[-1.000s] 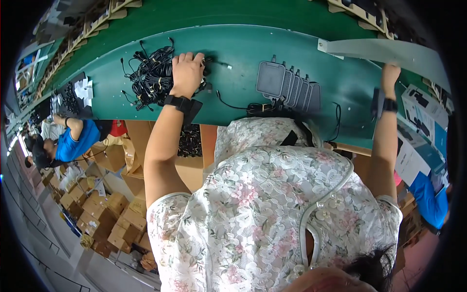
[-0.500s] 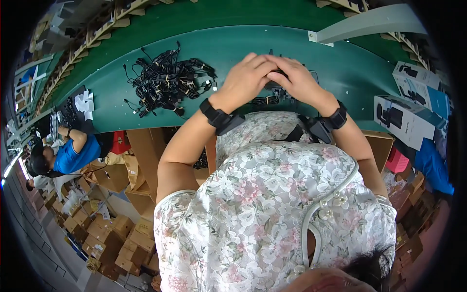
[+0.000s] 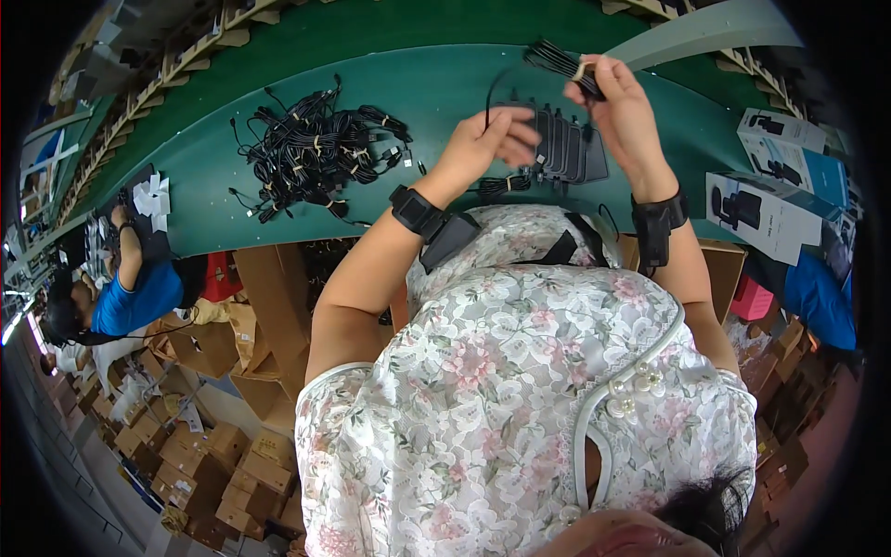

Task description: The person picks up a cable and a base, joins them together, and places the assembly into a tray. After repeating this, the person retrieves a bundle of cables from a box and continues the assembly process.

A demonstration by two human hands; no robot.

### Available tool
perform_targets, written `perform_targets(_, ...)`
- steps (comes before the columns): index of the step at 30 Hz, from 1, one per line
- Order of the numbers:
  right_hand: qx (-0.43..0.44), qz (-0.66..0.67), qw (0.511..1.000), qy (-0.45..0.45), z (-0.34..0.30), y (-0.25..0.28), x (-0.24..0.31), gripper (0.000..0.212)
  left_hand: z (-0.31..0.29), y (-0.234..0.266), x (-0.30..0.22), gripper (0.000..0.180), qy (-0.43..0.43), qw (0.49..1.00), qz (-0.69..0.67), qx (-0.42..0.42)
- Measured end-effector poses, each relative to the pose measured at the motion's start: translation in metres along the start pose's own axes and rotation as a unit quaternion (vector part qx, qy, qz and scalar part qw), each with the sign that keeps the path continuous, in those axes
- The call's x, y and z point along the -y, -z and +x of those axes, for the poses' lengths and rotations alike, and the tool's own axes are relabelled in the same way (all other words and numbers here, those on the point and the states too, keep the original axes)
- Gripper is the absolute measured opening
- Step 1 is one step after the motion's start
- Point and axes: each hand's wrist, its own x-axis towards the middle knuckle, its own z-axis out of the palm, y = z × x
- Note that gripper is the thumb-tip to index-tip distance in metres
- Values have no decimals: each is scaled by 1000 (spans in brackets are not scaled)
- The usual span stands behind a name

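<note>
A big green table (image 3: pixel 278 186) bends across the top of the frame. It holds the things the person works with, so they lie close to the hands.

On the right side lie two boxes (image 3: pixel 775 190), one blue and one white, with a dark thing drawn on each. They sit at the table edge, out of the way of the hands.

In the upper left of the middle is a big pile of cords (image 3: pixel 316 148). They are black, and many are tied in small loops with little bands, so they do not tangle.

At the top middle, a row of flat dark blocks (image 3: pixel 561 144) stands on the table, leaning one against the next like books. They sit right under the hands.

The right hand (image 3: pixel 626 116) is up high. Its fingers pinch a tied cord bundle (image 3: pixel 557 60), and the bundle sticks out to the left above the blocks.

The left hand (image 3: pixel 487 144) is lower, just left of the blocks. Its fingers are curled narrow around a thin black cord that loops up toward the bundle.

At the left edge, another person in blue (image 3: pixel 139 292) sits low by brown cartons.
</note>
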Motion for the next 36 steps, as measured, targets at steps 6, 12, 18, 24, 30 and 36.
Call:
perform_targets(6, -5, -326, 940, 97, -13, -17, -21, 24, 19, -43, -5, 29, 2, 964, -258, -69)
perform_targets(12, 183, -627, 624, 429, -19, -21, 9, 39, 19, -17, -1, 29, 23, 992, -12, 120)
perform_targets(18, 318, -622, 687, 198, -45, 25, 18, 37, 25, -8, 6, 24, 195, 954, -113, 199)
perform_targets(24, 184, -695, 679, 148, -48, 92, 15, 30, 26, -20, 27, 23, 124, 985, -33, 119)
perform_targets(30, -148, -566, 809, -46, 22, 191, 73, 23, 17, 8, 51, 25, 96, 989, 110, 6)
perform_targets(36, -60, -661, 706, 247, 132, 208, 107, 30, 5, 8, 57, 22, 88, 990, 103, -35)
